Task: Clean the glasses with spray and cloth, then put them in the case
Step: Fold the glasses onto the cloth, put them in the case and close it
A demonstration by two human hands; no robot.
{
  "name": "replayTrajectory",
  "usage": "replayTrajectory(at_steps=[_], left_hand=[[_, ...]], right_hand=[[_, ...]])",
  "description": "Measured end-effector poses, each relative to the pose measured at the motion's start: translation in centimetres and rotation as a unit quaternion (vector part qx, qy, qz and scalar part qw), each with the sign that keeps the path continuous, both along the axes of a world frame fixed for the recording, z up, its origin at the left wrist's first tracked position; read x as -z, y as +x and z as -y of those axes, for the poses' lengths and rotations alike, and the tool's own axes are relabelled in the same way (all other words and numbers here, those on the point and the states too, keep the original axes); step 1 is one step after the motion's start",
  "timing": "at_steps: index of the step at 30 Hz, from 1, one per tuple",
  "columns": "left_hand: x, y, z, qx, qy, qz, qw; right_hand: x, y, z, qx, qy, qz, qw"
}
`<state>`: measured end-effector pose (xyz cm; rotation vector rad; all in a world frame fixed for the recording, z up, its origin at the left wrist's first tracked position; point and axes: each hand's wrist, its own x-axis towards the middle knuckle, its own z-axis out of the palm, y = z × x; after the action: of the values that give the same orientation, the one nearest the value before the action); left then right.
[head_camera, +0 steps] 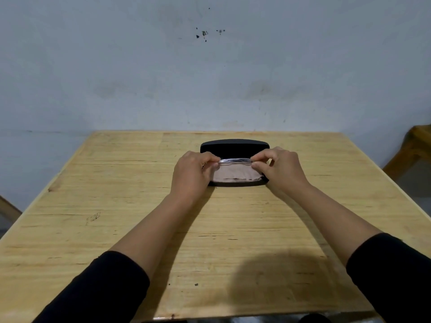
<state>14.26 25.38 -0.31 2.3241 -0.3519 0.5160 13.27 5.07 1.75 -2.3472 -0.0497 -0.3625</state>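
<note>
A black glasses case (pixel 234 146) lies open on the wooden table (pixel 116 206), its lid standing up at the back. A pinkish cloth (pixel 235 174) lies in the case's lower half. The folded glasses (pixel 235 160), with a clear frame, are held level just above the cloth. My left hand (pixel 192 173) pinches their left end and my right hand (pixel 281 167) pinches their right end. The hands hide both ends of the case. No spray bottle is in view.
The table reaches back to a pale wall. A wooden piece of furniture (pixel 412 148) stands past the table's right edge, and another wooden part (pixel 9 209) shows at the left edge.
</note>
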Motion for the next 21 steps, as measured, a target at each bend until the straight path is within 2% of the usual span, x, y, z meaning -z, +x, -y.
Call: replayTrajectory(at_steps=[8,12,17,21], left_hand=[[0.6,0.8,0.0,-0.006,0.005,-0.053,0.999],[0.5,0.1,0.0,-0.008,-0.009,-0.045,0.999],[0.5,-1.4,-0.8,-0.051,-0.086,-0.061,0.993],[0.5,-2.5,-1.4,-0.048,-0.107,-0.141,0.983]], right_hand=[[0.1,0.1,-0.2,-0.009,-0.053,-0.013,0.998],[0.7,-0.1,-0.1,-0.021,-0.067,-0.006,0.998],[1.2,-1.1,0.6,0.041,0.002,0.048,0.998],[2.0,-1.5,1.4,0.062,0.046,0.018,0.997]])
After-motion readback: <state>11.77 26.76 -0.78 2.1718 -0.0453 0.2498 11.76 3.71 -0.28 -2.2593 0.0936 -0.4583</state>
